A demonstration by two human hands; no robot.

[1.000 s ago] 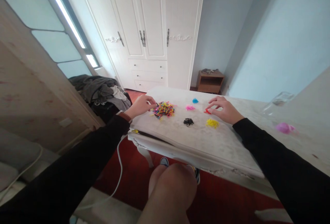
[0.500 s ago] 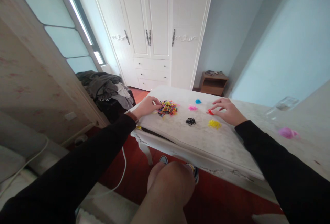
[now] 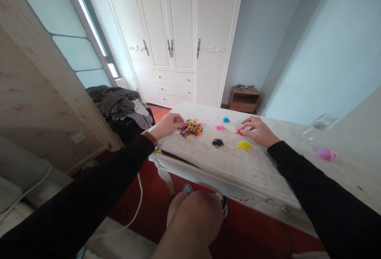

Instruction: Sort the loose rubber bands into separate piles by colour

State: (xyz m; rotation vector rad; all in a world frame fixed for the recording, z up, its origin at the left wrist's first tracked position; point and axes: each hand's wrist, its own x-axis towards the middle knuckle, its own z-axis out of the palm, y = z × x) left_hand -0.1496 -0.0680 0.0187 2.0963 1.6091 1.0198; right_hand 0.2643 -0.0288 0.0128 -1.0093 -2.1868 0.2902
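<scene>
A mixed heap of small coloured bands (image 3: 191, 127) lies on the white table (image 3: 238, 163). My left hand (image 3: 167, 125) rests at the heap's left edge, fingers curled and pinching into it. To the right lie small sorted piles: blue (image 3: 226, 119), pink (image 3: 220, 127), black (image 3: 218, 143), yellow (image 3: 244, 145) and red (image 3: 239, 132). My right hand (image 3: 256, 130) sits over the red pile, fingertips pinched together on the red bands.
A pink object (image 3: 326, 154) and a clear glass (image 3: 320, 124) are at the table's right. A white wardrobe (image 3: 181, 36) and a small wooden nightstand (image 3: 243, 98) stand behind. A clothes pile (image 3: 119, 106) lies left. My knee (image 3: 193, 215) is below the table edge.
The view has shifted slightly. Both hands stay at their piles, with only small finger movements.
</scene>
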